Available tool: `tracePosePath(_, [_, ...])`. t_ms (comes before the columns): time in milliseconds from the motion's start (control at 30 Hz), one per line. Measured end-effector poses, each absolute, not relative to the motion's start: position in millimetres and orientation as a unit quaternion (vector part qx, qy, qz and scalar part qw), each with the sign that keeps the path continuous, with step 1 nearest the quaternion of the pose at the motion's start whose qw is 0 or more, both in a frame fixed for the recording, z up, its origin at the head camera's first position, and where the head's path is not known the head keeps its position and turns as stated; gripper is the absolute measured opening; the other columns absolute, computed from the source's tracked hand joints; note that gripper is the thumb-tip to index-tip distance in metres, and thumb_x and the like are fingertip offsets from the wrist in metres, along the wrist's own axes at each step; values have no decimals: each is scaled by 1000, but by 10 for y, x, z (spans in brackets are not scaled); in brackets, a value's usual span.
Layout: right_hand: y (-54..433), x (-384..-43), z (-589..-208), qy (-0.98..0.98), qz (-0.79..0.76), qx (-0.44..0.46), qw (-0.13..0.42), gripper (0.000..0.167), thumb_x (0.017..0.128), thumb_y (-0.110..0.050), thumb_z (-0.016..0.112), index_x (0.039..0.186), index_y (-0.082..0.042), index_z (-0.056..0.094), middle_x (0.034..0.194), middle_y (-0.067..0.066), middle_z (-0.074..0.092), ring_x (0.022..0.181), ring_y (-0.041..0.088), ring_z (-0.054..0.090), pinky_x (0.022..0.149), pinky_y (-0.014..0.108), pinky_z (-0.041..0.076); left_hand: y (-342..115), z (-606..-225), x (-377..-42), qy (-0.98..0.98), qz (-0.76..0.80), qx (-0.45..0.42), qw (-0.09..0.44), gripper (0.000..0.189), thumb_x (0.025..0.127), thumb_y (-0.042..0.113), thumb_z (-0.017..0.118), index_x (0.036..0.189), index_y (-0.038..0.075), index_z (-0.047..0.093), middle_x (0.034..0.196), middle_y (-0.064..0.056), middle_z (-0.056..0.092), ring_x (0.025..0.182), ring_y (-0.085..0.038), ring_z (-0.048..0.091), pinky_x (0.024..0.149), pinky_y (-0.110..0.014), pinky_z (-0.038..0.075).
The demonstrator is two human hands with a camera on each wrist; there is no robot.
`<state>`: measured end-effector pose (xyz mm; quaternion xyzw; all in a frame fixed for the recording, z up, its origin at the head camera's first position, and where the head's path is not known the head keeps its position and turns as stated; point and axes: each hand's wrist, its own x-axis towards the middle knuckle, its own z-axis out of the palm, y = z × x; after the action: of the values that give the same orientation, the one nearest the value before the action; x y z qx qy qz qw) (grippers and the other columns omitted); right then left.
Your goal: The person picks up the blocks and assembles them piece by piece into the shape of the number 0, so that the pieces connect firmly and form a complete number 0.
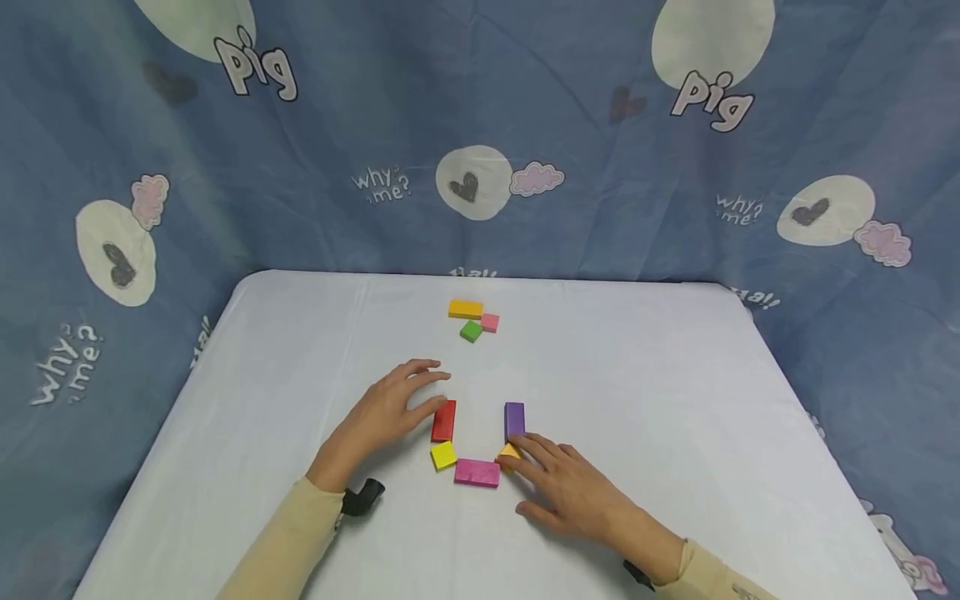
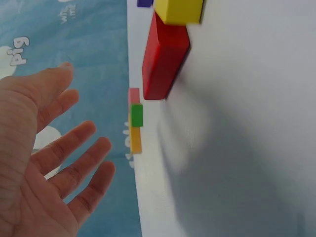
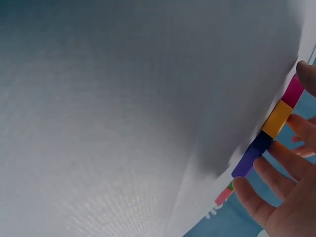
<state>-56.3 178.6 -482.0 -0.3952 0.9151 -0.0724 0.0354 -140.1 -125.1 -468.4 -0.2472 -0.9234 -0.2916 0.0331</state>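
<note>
Several coloured blocks form a U on the table. A red block (image 1: 444, 421) and a yellow block (image 1: 443, 456) make the left side, a magenta block (image 1: 477, 472) the bottom. On the right stand an orange block (image 3: 277, 118) and a purple block (image 1: 514, 419). Beside the red block my left hand (image 1: 390, 408) hovers with fingers spread and nothing held; its thumb overlaps the red block's top in the head view. Extended fingers of my right hand (image 1: 573, 492) lie at the orange block and the near end of the purple one, partly hiding the orange block.
Farther back on the white table (image 1: 637, 358) lie a yellow-orange block (image 1: 466, 309), a pink block (image 1: 490, 322) and a green block (image 1: 471, 331), close together. A blue printed curtain (image 1: 585, 217) hangs behind and beside the table.
</note>
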Motion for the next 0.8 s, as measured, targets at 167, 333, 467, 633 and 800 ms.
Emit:
tracePosePath(167, [1767, -588, -4819, 916, -66, -395, 31, 66, 91, -48, 63, 149, -26, 40, 154, 5, 35, 139, 23, 34, 98, 44, 44, -1240, -4700, -1601, -928, -286, -234, 34, 41, 90, 27, 72, 128, 16, 65, 135, -6, 54, 125, -25, 50, 99, -47, 45])
tracePosePath(333, [1764, -570, -4846, 913, -71, -402, 28, 65, 91, -47, 64, 148, -25, 41, 153, 7, 36, 137, 25, 36, 97, 46, 46, -1226, -4723, -1738, -932, -286, -221, 18, 39, 91, 26, 71, 127, 14, 66, 133, -7, 56, 124, -26, 51, 101, -47, 43])
tracePosePath(467, [1766, -559, -4867, 910, -70, -407, 22, 65, 92, -48, 62, 149, -25, 40, 153, 6, 35, 137, 25, 35, 97, 45, 45, -1182, -4763, -1851, -938, -276, -208, 9, 38, 92, 26, 69, 127, 13, 66, 133, -7, 56, 124, -26, 51, 103, -46, 42])
tracePosePath(633, [1771, -574, -4856, 911, -66, -407, 14, 65, 91, -47, 64, 148, -24, 41, 153, 6, 36, 137, 24, 36, 96, 45, 45, -1073, -4802, -2061, -945, -245, -215, 6, 37, 94, 29, 66, 129, 15, 65, 132, -7, 57, 124, -24, 51, 103, -43, 42])
tracePosePath(800, [1791, -573, -4841, 912, -68, -405, 17, 65, 91, -47, 64, 148, -23, 42, 152, 7, 36, 136, 25, 37, 96, 45, 46, -944, -4810, -2246, -948, -214, -234, 2, 38, 96, 30, 63, 131, 15, 64, 133, -7, 55, 124, -24, 52, 101, -43, 44])
